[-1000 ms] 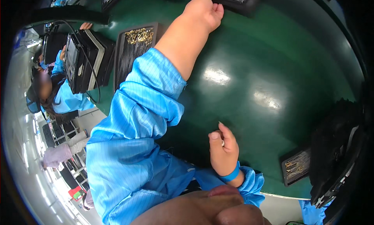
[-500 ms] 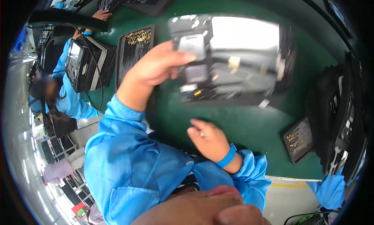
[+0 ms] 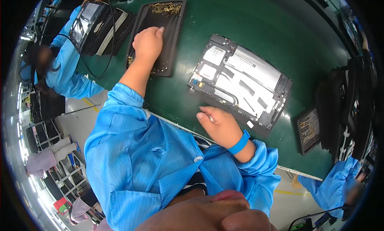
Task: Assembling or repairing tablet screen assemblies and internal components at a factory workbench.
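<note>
Left hand (image 3: pixel 148 43): held over dark tray (image 3: pixel 175 43) of gold-coloured parts (image 3: pixel 166 8), grip cannot be told | Right hand (image 3: pixel 222 129): curled, small white item (image 3: pixel 212 119) pinched | Opened flat device (image 3: pixel 244 85): laid on green bench (image 3: pixel 240 15), just beyond right hand, inner components exposed

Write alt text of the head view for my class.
A person's left hand is over a dark tray of gold-coloured pieces. The right hand, pinching something small and white, is near an opened flat device on a green table.
</note>
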`<state>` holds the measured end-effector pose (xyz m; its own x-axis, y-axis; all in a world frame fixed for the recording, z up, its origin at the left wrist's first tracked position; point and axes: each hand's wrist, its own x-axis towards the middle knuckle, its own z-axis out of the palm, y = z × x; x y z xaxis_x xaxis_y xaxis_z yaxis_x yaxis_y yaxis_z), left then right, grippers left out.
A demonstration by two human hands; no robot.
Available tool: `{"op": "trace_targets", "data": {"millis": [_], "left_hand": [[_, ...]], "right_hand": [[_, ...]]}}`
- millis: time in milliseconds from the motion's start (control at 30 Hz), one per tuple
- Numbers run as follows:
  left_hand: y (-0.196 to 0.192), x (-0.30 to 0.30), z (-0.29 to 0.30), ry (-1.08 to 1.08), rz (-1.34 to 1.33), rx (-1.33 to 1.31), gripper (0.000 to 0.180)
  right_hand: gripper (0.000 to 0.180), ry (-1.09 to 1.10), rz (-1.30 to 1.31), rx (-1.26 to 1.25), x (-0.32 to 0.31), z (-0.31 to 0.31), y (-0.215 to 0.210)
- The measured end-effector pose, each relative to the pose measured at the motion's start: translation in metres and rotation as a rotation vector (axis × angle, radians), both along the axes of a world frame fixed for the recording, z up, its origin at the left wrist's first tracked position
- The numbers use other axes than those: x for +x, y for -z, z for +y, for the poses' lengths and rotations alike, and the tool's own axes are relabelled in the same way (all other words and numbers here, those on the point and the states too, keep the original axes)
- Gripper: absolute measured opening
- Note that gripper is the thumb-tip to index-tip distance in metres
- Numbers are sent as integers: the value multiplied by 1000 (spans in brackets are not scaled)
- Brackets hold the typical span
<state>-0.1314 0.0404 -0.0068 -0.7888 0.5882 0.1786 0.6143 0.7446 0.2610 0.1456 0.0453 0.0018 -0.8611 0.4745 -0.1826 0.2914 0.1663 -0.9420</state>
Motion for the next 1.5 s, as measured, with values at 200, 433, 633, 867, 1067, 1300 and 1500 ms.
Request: {"op": "trace_targets", "data": {"millis": [200, 433, 633, 867, 1067, 1300, 1500], "left_hand": [[-13, -3, -13, 141, 30, 252, 22], [-34, 9, -27, 206, 15, 195, 25], [-50, 34, -32, 450, 55, 254, 20], [-65, 74, -43, 899, 213, 353, 15], [-56, 91, -47, 1044, 139, 389, 22], [-16, 135, -62, 1183, -122, 319, 24], [-1, 133, -46, 1040, -35, 217, 20]], "right_hand": [[28, 194, -32, -24, 2, -6, -1], [30, 210, -78, -142, 8, -1, 8], [31, 273, -122, -399, 5, 7, -6], [39, 429, -30, -482, -12, 36, -48], [32, 389, -49, -450, -2, 40, -50], [25, 426, -120, -978, 26, 8, -17], [26, 820, 358, -691, 14, 26, -18]]}}
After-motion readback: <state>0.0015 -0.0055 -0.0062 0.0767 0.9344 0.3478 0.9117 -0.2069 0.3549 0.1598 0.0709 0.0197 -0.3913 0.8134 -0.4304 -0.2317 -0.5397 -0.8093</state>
